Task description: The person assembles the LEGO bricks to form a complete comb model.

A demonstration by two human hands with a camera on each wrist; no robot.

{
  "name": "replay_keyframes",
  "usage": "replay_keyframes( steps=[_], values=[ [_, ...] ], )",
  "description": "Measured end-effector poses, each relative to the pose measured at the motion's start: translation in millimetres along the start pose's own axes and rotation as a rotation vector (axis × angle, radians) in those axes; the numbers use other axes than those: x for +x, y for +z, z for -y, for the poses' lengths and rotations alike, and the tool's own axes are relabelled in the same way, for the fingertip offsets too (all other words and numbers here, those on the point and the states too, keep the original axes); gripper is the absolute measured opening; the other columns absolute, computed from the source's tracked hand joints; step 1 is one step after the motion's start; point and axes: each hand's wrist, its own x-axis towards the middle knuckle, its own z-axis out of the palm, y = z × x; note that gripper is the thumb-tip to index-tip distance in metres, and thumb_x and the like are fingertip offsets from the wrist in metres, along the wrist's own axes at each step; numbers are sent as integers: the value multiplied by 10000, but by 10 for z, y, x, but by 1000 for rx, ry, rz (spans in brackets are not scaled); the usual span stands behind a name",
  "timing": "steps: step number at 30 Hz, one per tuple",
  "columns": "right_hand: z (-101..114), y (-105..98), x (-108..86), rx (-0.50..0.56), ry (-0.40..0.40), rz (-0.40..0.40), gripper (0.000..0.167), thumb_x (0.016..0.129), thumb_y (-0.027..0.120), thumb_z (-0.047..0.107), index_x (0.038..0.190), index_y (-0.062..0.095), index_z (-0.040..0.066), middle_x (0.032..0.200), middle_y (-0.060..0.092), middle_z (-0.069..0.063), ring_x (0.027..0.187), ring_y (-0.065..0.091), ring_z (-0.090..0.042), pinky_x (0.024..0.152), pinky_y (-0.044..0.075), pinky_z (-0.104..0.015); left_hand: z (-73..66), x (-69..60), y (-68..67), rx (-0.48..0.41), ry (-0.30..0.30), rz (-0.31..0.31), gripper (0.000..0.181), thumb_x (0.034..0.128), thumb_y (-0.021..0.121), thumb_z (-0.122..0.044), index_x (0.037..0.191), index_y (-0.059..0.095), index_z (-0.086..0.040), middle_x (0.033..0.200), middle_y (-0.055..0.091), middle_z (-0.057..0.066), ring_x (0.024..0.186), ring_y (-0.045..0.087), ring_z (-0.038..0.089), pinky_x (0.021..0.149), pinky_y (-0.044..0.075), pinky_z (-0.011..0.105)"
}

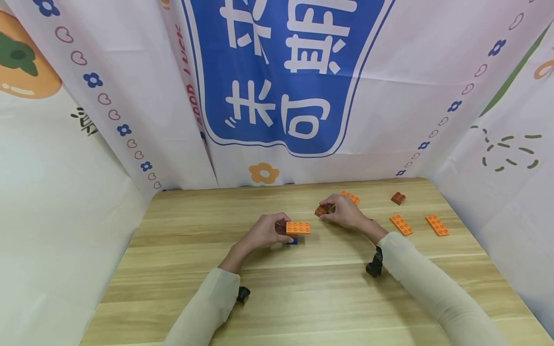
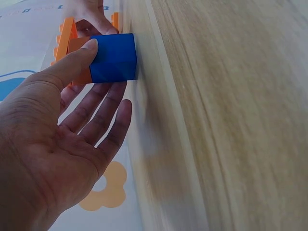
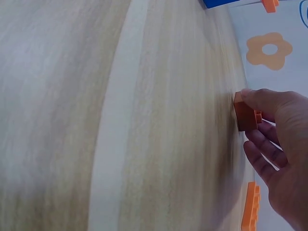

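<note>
My left hand (image 1: pixel 265 231) grips a small stack of toy building bricks, thumb on one side and fingers on the other. In the left wrist view the stack shows a blue block (image 2: pixel 114 57) at the bottom, a brown brick (image 2: pixel 84 76) above it and a flat orange brick (image 2: pixel 64 39) on top. Whether the blue block touches the table cannot be told. To the right and farther back, my right hand (image 1: pixel 345 211) pinches a separate brown brick (image 3: pixel 246 113) between thumb and fingers, at or just above the tabletop.
Behind the right hand lies an orange brick (image 1: pixel 351 197). Farther right are a small brown brick (image 1: pixel 398 198) and two flat orange bricks, one nearer (image 1: pixel 401 225) and one toward the table's right edge (image 1: pixel 437 225). Printed cloth (image 1: pixel 389 144) walls the wooden table (image 1: pixel 311 298) on three sides.
</note>
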Motion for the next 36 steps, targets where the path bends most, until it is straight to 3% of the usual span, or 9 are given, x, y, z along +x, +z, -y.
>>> replay_keyframes(
  steps=[23,36],
  values=[
    [17,-57,-62,76,-40,5,392,869,865,43,1231,736,-33,1139,747,-157,980,735,-254,851,627,-370,9,0,0,-10,3,2,349,852,902,-81,1134,697,-98,1067,754,32,962,725,164,870,613,323],
    [132,-114,-69,56,-121,-11,402,857,884,53,1227,746,-19,1133,759,-138,994,740,-264,862,621,-441,32,9,6,-10,1,-1,362,856,905,-110,1151,697,-93,1064,756,29,956,717,163,862,608,327]
  ],
)
